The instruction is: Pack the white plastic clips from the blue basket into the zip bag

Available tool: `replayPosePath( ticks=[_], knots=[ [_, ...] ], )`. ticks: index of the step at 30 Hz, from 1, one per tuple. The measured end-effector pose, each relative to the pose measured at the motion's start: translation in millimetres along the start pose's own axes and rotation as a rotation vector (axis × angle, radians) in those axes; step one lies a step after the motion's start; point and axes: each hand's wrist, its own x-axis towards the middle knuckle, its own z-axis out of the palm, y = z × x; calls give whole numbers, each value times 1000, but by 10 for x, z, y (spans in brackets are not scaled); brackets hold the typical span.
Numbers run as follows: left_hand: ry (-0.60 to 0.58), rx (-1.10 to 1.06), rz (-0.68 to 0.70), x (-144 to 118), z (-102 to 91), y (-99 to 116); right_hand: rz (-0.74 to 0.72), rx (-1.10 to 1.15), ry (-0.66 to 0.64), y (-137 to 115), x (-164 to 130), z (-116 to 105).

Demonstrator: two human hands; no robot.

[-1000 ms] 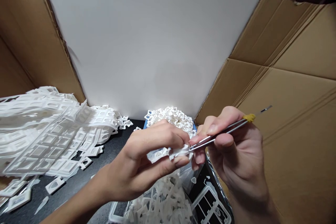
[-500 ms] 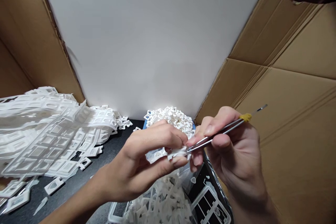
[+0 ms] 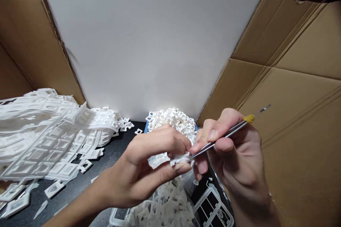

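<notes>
Between the thumb and fingers of my left hand is a small white piece, pinched near the middle of the view. My right hand grips metal tweezers that have a yellow band wound round their rear end. The tips of the tweezers meet the right edge of the white piece. My fingers partly cover the piece, so its full shape is hidden.
A large heap of white foam-like sheets with cut-outs lies at left. Behind my hands, small white frames fill a blue container. Translucent scraps pile up below. Cardboard panels stand at both sides.
The tweezers' arms have closed closer together at the white piece. Both hands stay almost in place; the fingers of my right hand have shifted slightly.
</notes>
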Motion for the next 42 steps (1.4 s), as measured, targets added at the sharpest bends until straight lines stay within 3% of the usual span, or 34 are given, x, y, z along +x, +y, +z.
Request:
replayPosePath(
  ticks=[7, 15, 42],
  knots=[
    [9, -75, -41, -10, -20, 4, 106, 204, -48, 47, 51, 55],
    [-1, -99, -56, 12, -39, 1, 12, 67, -30, 8, 43, -4],
    [9, -30, -12, -14, -52, -61, 40, -16, -26, 8, 48, -21]
  ],
)
